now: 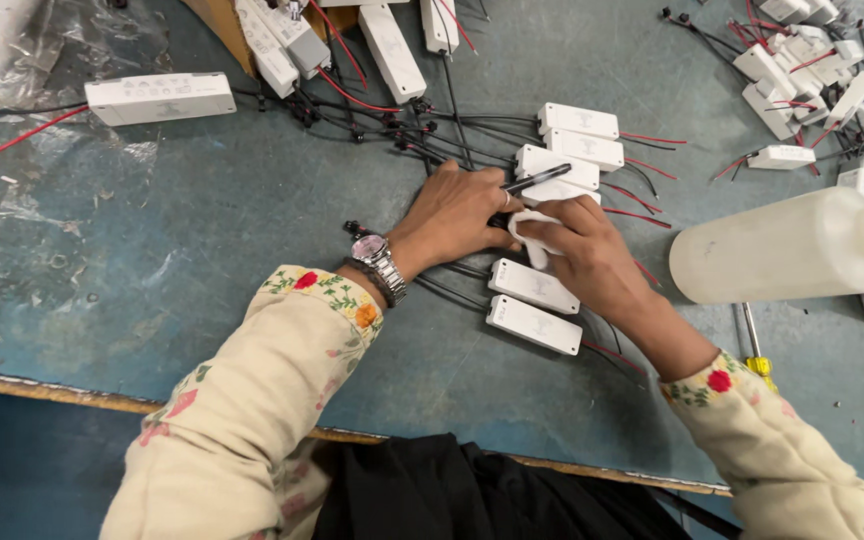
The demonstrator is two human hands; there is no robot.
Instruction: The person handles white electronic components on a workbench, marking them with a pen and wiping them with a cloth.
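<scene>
White plastic, smooth and rectangular, is what the small driver box (534,240) being worked on is made of; it is being held just above the blue-green bench (202,240), between the two hands, near the middle of the view. Only its pale end and one long edge are showing, the rest being covered by fingers. The right hand (592,255) is being closed around the box from the right, its grip wrapped tight over the top. The left hand (452,212) is being pressed down beside it, fingers curled; a slim dark pen-like tool (537,179) is being pinched at its grip, the tip pointing up and to the right. A silver wristwatch (377,255) is being worn on the left wrist, below a cream floral sleeve (282,380).

Matching white boxes are lying close by: three stacked just above the hands (567,145) and two side by side just below them (534,305), each trailing thin red and black wires (392,130). A translucent white plastic bottle (782,250) is lying on its side to the right, well apart from the hands.
</scene>
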